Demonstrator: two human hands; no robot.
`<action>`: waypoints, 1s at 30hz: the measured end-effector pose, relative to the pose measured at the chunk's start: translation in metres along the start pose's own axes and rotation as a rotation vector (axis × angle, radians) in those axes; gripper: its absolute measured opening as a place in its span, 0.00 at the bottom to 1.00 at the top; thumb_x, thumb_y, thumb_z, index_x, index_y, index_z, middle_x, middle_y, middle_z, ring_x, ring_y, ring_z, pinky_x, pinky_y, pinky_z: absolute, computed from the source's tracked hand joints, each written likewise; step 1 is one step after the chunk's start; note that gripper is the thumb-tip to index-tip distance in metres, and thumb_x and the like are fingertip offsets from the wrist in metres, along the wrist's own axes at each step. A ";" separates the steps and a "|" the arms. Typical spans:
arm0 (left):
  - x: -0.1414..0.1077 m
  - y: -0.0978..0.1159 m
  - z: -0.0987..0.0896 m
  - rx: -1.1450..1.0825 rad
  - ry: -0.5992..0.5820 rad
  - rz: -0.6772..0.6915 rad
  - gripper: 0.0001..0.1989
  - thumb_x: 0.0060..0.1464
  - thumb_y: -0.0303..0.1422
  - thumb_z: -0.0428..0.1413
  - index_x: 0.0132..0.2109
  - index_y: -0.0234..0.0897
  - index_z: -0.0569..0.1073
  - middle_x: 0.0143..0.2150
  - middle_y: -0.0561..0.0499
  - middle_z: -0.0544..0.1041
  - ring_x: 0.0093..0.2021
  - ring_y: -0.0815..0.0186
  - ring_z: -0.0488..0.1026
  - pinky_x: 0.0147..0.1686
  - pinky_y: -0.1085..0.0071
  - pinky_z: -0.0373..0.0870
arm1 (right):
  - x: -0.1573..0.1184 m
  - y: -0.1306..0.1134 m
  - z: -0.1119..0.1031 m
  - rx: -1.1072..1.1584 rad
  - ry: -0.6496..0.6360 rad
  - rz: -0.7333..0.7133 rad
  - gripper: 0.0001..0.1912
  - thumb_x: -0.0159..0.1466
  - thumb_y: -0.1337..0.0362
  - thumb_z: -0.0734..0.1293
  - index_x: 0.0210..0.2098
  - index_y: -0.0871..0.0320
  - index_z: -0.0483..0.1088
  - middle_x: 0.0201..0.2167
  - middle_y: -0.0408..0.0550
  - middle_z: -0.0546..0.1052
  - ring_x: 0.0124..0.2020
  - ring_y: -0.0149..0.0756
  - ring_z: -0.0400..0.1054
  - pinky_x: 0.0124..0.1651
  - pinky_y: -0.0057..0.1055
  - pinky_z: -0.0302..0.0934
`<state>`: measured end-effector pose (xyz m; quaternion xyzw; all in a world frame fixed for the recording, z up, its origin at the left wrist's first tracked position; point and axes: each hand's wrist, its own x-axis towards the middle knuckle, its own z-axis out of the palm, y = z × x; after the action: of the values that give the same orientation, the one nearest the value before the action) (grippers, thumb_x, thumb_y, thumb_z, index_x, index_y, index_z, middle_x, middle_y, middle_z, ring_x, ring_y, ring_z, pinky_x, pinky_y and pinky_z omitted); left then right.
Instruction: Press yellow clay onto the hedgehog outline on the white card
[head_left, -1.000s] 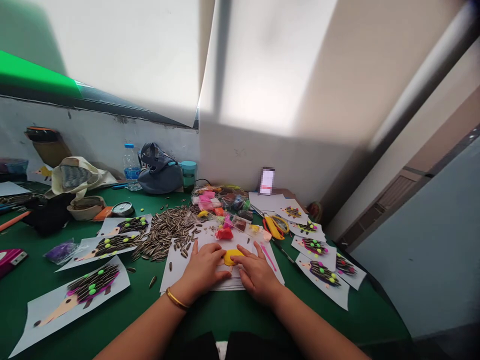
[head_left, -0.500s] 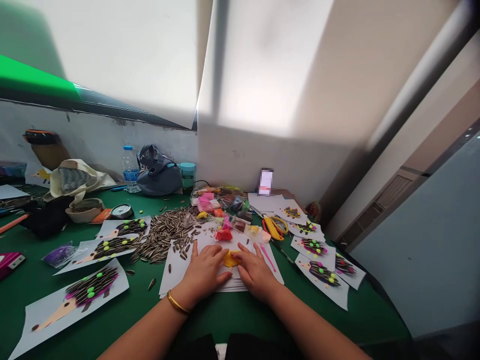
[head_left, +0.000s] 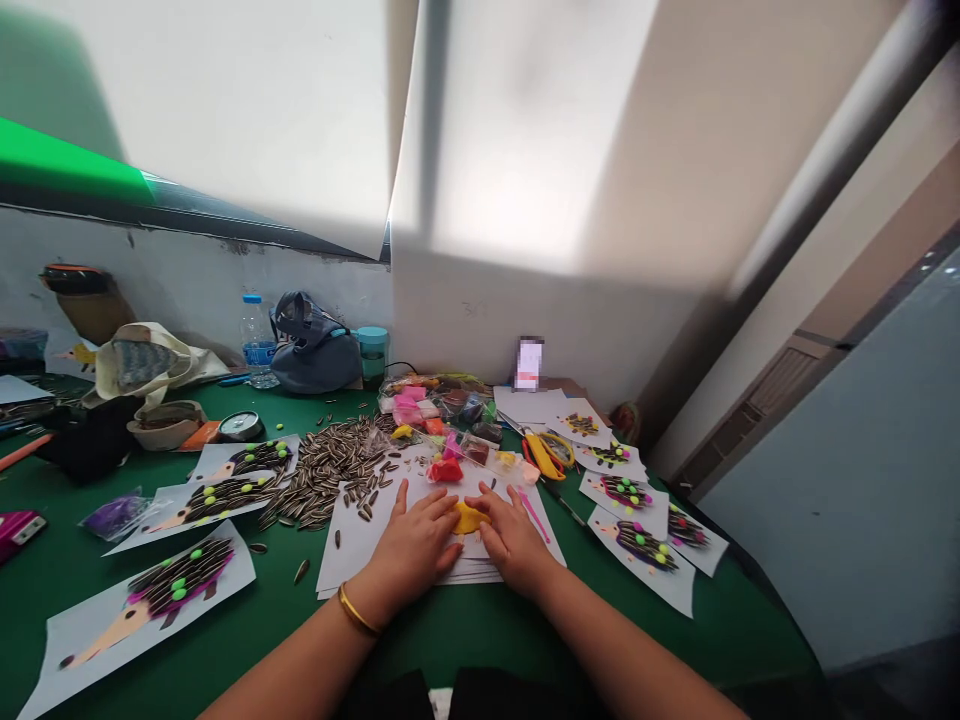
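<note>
A flattened yellow clay piece (head_left: 470, 517) lies on a stack of white paper (head_left: 349, 565) between my hands. My left hand (head_left: 416, 535) rests palm down on the paper, fingers apart, its fingertips at the clay's left edge. On the other side my right hand (head_left: 514, 535) has its fingers spread, with fingertips touching the clay's right edge. Neither hand wraps round anything. Just beyond the fingers sits a red clay lump (head_left: 445, 470). A pink plastic tool (head_left: 535, 515) lies right of my right hand.
Sunflower seeds (head_left: 322, 470) are piled left of the paper. Hedgehog pictures (head_left: 165, 610) lie at both sides. Yellow scissors (head_left: 546, 455), a pen (head_left: 566, 505) and bagged clay (head_left: 457, 400) are behind. A phone (head_left: 529, 362), blue bag (head_left: 315, 345) and bottle (head_left: 259, 345) stand by the wall.
My right hand's fingers have moved slightly right, off the top of the yellow clay, so more of it shows. My left hand has barely moved.
</note>
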<state>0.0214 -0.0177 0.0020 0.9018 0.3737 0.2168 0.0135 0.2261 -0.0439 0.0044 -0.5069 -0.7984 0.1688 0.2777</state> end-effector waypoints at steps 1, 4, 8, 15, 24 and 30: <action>0.000 0.000 0.000 -0.006 -0.004 0.013 0.19 0.56 0.36 0.56 0.55 0.47 0.70 0.56 0.48 0.74 0.61 0.54 0.66 0.65 0.39 0.29 | 0.000 0.001 0.000 0.006 0.013 0.006 0.19 0.66 0.68 0.56 0.56 0.54 0.62 0.59 0.50 0.70 0.68 0.39 0.50 0.69 0.54 0.32; 0.000 0.000 0.001 0.003 0.010 0.007 0.20 0.55 0.35 0.56 0.55 0.46 0.70 0.56 0.47 0.74 0.61 0.53 0.65 0.65 0.38 0.31 | 0.001 0.000 0.001 -0.026 -0.014 -0.017 0.21 0.66 0.67 0.57 0.58 0.54 0.60 0.60 0.51 0.69 0.69 0.40 0.48 0.69 0.56 0.30; 0.000 0.000 -0.001 -0.003 0.043 -0.043 0.20 0.53 0.35 0.58 0.54 0.45 0.71 0.57 0.45 0.73 0.60 0.52 0.66 0.65 0.39 0.37 | 0.002 -0.006 0.002 -0.083 -0.098 -0.037 0.22 0.65 0.66 0.58 0.58 0.55 0.61 0.59 0.52 0.70 0.69 0.42 0.48 0.69 0.58 0.26; -0.001 0.001 -0.012 -0.056 0.018 0.003 0.11 0.55 0.34 0.57 0.46 0.47 0.76 0.53 0.50 0.76 0.60 0.54 0.67 0.65 0.39 0.31 | 0.000 -0.005 -0.001 -0.064 -0.030 -0.063 0.23 0.63 0.69 0.58 0.59 0.56 0.61 0.59 0.52 0.70 0.69 0.41 0.49 0.69 0.56 0.28; 0.000 -0.001 -0.009 -0.053 0.065 -0.047 0.15 0.53 0.35 0.57 0.49 0.45 0.74 0.54 0.47 0.75 0.59 0.54 0.67 0.66 0.41 0.37 | -0.002 -0.003 -0.001 -0.011 -0.013 -0.060 0.16 0.64 0.71 0.57 0.47 0.54 0.70 0.49 0.49 0.77 0.66 0.42 0.56 0.68 0.58 0.28; -0.002 0.001 -0.008 0.006 0.020 -0.036 0.10 0.55 0.38 0.56 0.45 0.45 0.75 0.57 0.46 0.73 0.62 0.52 0.64 0.65 0.38 0.37 | -0.002 0.001 -0.001 0.046 0.045 -0.046 0.18 0.64 0.69 0.57 0.51 0.54 0.68 0.52 0.49 0.75 0.65 0.42 0.57 0.69 0.57 0.30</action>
<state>0.0178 -0.0206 0.0090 0.8927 0.3906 0.2245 0.0111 0.2284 -0.0455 0.0037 -0.4854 -0.7994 0.1691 0.3111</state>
